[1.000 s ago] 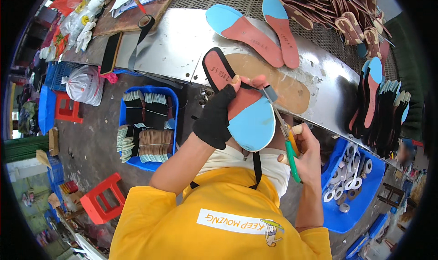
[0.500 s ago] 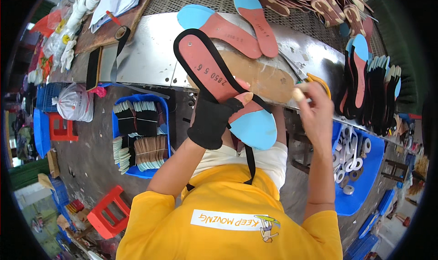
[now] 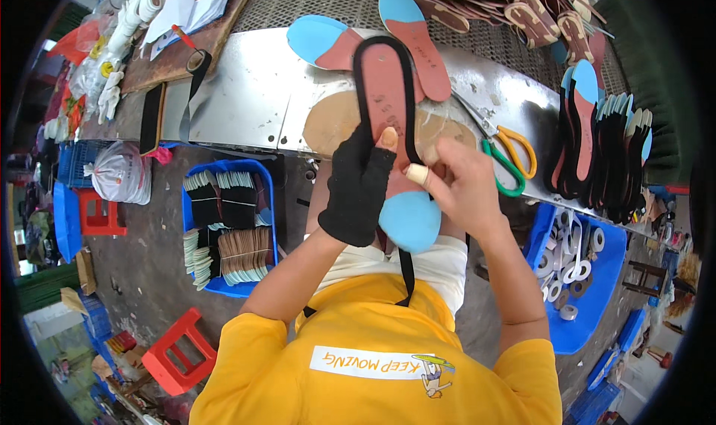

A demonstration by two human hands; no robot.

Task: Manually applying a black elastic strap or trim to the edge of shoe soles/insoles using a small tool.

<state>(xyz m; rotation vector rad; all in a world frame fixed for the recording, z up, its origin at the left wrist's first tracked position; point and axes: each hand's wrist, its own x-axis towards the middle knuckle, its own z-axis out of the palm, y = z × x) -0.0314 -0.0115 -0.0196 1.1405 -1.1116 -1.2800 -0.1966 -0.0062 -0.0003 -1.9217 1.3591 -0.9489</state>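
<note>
My left hand (image 3: pixel 356 188), in a black fingerless glove, grips a shoe insole (image 3: pixel 386 82) with its thumb on top. This insole has a pink body, a light blue end pointing toward me and a black edging strip (image 3: pixel 406 71) around the far end and along both sides. My right hand (image 3: pixel 468 190) is closed at the insole's right edge, its thumb wrapped in pale tape, pinching the edging; its fingertips are partly hidden. Beside it on the bench lie scissors (image 3: pixel 507 145) with one green and one orange handle.
Two blue-and-pink insoles (image 3: pixel 317 41) (image 3: pixel 418 41) lie beyond on the metal bench (image 3: pixel 246 74). Edged insoles (image 3: pixel 585 127) stand in a row at right. Below are a blue crate of bundled insoles (image 3: pixel 274 201), a blue bin of tape rolls (image 3: pixel 589 313) and a red stool (image 3: pixel 179 354).
The held insole has turned more upright and moved right. My right hand has come down from beside the scissors to the insole's right edge, leaving the scissors on the bench.
</note>
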